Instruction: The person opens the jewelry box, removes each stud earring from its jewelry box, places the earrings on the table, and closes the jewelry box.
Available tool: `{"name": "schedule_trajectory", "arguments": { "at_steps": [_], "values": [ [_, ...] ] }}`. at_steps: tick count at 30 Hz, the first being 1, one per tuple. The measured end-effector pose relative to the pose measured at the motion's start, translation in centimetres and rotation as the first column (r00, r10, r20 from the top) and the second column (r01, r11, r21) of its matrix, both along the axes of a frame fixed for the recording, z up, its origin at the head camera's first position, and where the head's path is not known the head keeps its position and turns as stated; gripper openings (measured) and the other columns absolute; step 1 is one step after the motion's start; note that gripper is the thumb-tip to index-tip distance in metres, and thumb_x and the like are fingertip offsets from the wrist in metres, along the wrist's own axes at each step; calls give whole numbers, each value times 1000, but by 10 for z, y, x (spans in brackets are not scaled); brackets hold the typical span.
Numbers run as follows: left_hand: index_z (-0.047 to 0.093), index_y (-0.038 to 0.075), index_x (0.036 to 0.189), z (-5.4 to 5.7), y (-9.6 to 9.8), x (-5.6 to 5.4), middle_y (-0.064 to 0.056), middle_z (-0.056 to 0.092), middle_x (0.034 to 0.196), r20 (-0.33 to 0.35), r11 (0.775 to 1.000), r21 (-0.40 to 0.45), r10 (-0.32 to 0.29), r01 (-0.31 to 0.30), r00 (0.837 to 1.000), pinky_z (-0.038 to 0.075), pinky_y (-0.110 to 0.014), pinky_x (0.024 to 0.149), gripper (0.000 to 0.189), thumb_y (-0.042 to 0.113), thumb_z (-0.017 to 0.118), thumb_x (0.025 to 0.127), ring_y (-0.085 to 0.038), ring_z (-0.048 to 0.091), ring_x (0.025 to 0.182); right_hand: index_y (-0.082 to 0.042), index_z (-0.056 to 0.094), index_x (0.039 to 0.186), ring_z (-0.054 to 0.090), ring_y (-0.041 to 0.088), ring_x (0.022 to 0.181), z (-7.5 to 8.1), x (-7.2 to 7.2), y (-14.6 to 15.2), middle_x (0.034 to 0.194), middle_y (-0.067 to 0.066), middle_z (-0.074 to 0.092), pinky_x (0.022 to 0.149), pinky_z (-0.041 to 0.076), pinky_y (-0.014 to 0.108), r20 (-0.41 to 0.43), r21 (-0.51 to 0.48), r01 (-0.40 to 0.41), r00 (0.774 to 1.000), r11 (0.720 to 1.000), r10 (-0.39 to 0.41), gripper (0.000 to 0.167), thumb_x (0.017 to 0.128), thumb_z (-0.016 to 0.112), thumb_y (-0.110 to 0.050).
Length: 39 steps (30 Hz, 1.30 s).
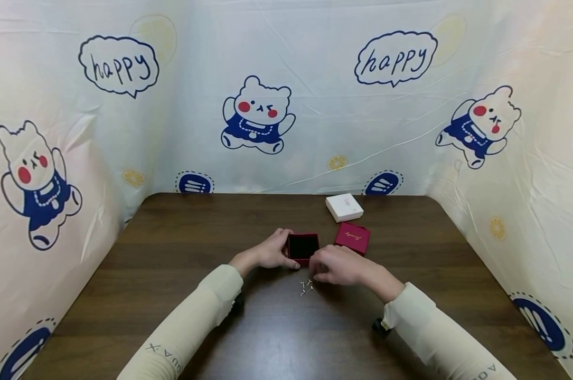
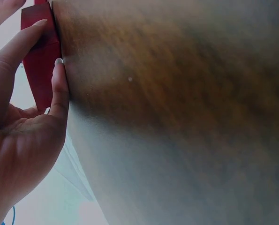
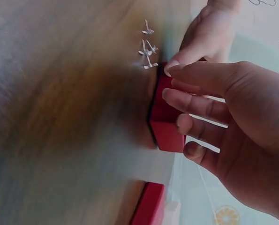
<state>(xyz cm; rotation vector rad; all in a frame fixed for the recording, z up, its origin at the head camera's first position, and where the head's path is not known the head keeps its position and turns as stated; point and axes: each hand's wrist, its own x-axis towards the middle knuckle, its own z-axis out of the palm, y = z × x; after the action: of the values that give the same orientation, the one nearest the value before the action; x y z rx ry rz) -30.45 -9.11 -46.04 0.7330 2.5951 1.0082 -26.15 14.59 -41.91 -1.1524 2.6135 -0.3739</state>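
Observation:
A small red box (image 1: 303, 262) with a dark inside faces up on the table. My left hand (image 1: 273, 250) grips it by its left side, with thumb and fingers against the red walls in the left wrist view. Close to the box's front right corner is my right hand (image 1: 338, 265), its fingers loosely bent. In the right wrist view its thumb stands apart from the fingers, with nothing visible between them, and the hand overlaps the box wall (image 3: 169, 133). Several small silver pieces (image 3: 147, 49), each with a thin stem and short crosspiece, lie just in front of the box.
A red lid (image 1: 354, 236) with gold script lies to the right of the box, partly behind my right hand. Farther back stands a white box (image 1: 344, 207). The brown wooden table (image 1: 196, 227) is backed by a printed curtain (image 1: 315, 63).

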Motion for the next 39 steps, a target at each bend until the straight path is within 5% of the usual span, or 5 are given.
{"name": "schedule_trajectory", "arguments": {
  "at_steps": [17,24,31,39],
  "values": [
    [42,0,145,-4,-2,-2,-16,43,130,28,1000,5,-8,8,1000,45,-38,95,84,27,89,81,-21,50,103,-21,69,90,59,15,80,-3,-20,18,87,-8,64,71,48,31,-101,-62,60,993,996,-66,8,92,77,-20],
    [39,0,147,-4,-1,-2,-16,43,130,27,1000,0,-8,8,1000,45,-37,93,87,27,89,81,-20,50,100,-16,73,102,59,15,86,-2,-29,31,96,-4,66,76,52,35,-116,-52,115,986,992,-120,11,91,77,-19],
    [38,0,149,-3,-1,-2,-16,43,131,30,1000,-9,-7,7,1000,45,-38,94,89,27,89,81,-20,51,100,-14,73,107,59,18,98,-9,-40,47,105,-1,65,86,52,43,-217,-35,162,962,986,-166,19,90,78,-21],
    [39,0,148,-4,-1,-3,-16,43,132,29,1000,-8,-7,8,1000,45,-39,95,88,27,89,81,-21,50,102,-11,72,117,56,28,112,-17,-49,64,119,7,62,95,48,51,-215,-51,227,948,972,-233,30,90,79,-21]
  ]
}}
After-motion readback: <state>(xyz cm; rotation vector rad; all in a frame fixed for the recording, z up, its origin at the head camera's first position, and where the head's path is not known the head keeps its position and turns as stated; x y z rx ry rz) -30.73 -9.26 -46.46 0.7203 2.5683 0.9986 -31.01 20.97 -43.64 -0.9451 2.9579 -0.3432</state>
